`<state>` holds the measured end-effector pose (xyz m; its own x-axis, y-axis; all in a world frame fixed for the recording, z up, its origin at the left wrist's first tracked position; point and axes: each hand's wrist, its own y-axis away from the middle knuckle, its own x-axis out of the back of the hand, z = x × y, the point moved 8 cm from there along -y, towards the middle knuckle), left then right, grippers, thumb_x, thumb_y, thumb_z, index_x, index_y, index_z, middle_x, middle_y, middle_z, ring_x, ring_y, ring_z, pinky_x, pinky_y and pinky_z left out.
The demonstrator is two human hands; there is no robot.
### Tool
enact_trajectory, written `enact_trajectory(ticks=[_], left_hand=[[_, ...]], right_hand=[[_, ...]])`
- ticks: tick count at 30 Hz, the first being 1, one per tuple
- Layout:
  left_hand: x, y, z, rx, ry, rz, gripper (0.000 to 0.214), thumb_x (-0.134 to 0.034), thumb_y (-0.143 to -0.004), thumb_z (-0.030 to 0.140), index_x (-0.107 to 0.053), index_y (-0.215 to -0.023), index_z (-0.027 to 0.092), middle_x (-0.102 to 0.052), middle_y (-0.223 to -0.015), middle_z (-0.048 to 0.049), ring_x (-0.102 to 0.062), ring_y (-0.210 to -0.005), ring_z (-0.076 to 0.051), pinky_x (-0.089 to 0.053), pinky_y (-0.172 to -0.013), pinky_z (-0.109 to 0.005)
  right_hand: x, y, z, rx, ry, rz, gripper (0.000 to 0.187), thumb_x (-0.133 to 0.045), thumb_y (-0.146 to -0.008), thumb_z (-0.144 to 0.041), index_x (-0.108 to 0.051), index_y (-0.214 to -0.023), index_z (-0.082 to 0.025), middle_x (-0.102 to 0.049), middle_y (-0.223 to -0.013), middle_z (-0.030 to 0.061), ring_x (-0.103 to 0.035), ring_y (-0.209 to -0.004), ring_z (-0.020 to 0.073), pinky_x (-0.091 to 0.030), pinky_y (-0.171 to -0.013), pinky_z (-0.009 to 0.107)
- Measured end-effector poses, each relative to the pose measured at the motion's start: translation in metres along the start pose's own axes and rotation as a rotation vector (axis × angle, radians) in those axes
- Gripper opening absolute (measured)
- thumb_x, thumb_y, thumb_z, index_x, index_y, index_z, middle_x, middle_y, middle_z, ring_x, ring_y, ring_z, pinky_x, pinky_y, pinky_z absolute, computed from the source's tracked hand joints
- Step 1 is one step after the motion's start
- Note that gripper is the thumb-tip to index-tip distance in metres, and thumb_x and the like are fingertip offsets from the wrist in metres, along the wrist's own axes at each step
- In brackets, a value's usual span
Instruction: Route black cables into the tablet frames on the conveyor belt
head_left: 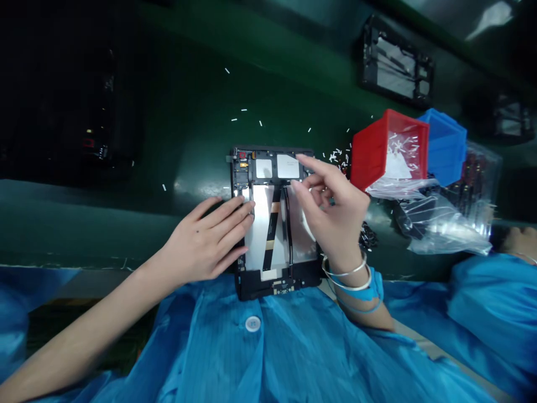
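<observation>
An opened tablet [258, 224] lies in front of me at the bench edge, its inside facing up. A black ribbon cable [272, 229] runs over its silver battery area, and two pale rectangular plates sit near its top. My left hand [210, 238] rests flat with stretched fingers on the tablet's left edge. Over the upper right part is my right hand [333, 204]. Its index fingertip is at the corner of the larger pale plate [287, 166], the thumb is below and apart from it, and the other fingers are curled. Nothing shows between thumb and index finger.
On the right stand a red bin [369, 151] with small white strips and a blue bin [447, 148]. Clear plastic bags [444, 218] lie by them. White strips are scattered on the green bench [188, 123]. Another opened device [396, 64] lies farther back. A co-worker's blue sleeve [495, 308] is at right.
</observation>
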<state>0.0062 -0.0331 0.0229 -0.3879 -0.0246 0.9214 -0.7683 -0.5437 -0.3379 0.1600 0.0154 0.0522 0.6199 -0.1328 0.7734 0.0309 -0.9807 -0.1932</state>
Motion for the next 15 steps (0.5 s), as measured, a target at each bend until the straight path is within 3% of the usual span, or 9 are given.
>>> enact_trajectory(ticks=[5, 7, 9, 12, 15], left_hand=[[0.008, 0.001, -0.014, 0.225, 0.081, 0.096, 0.051, -0.051, -0.091, 0.021, -0.041, -0.140, 0.016, -0.056, -0.136, -0.0133, -0.052, -0.126, -0.030, -0.047, -0.099, -0.048], [0.011, 0.014, -0.017, 0.413, 0.117, 0.155, 0.058, -0.053, -0.089, 0.019, -0.035, -0.144, 0.019, -0.050, -0.141, -0.0141, -0.048, -0.129, -0.033, -0.045, -0.101, -0.053], [0.009, 0.030, -0.012, 0.553, 0.149, 0.140, 0.054, -0.052, -0.090, 0.022, -0.039, -0.143, 0.021, -0.048, -0.142, -0.0150, -0.047, -0.128, -0.038, -0.044, -0.099, -0.061], [0.003, 0.045, -0.003, 0.636, 0.310, 0.059, 0.051, -0.055, -0.090, 0.028, -0.046, -0.140, 0.027, -0.049, -0.142, -0.0120, -0.049, -0.126, -0.040, -0.048, -0.095, -0.066], [0.005, 0.050, -0.016, 0.771, 0.624, 0.060, 0.053, -0.054, -0.090, 0.023, -0.045, -0.141, 0.033, -0.050, -0.142, -0.0072, -0.056, -0.121, -0.036, -0.058, -0.090, -0.051]], right_hand=[[0.023, 0.035, 0.030, -0.090, 0.221, 0.057, 0.028, -0.054, -0.090, -0.032, -0.067, -0.112, -0.020, -0.059, -0.064, -0.0002, -0.046, -0.052, 0.0122, -0.037, -0.054, 0.027], [0.022, 0.055, 0.044, -0.168, 0.359, -0.002, 0.034, -0.055, -0.089, -0.040, -0.067, -0.111, -0.018, -0.058, -0.058, -0.0003, -0.046, -0.048, 0.0124, -0.031, -0.050, 0.026], [0.014, 0.072, 0.052, -0.239, 0.401, -0.119, 0.043, -0.053, -0.088, -0.049, -0.067, -0.112, -0.016, -0.056, -0.052, -0.0004, -0.046, -0.046, 0.0133, -0.026, -0.047, 0.026], [0.001, 0.083, 0.054, -0.341, 0.229, -0.265, 0.051, -0.049, -0.089, -0.054, -0.064, -0.117, -0.014, -0.056, -0.052, -0.0014, -0.049, -0.047, 0.0135, -0.028, -0.048, 0.026], [-0.009, 0.076, 0.052, -0.407, -0.081, -0.300, 0.051, -0.049, -0.089, -0.053, -0.062, -0.120, -0.015, -0.057, -0.057, -0.0031, -0.051, -0.051, 0.0122, -0.034, -0.053, 0.025]])
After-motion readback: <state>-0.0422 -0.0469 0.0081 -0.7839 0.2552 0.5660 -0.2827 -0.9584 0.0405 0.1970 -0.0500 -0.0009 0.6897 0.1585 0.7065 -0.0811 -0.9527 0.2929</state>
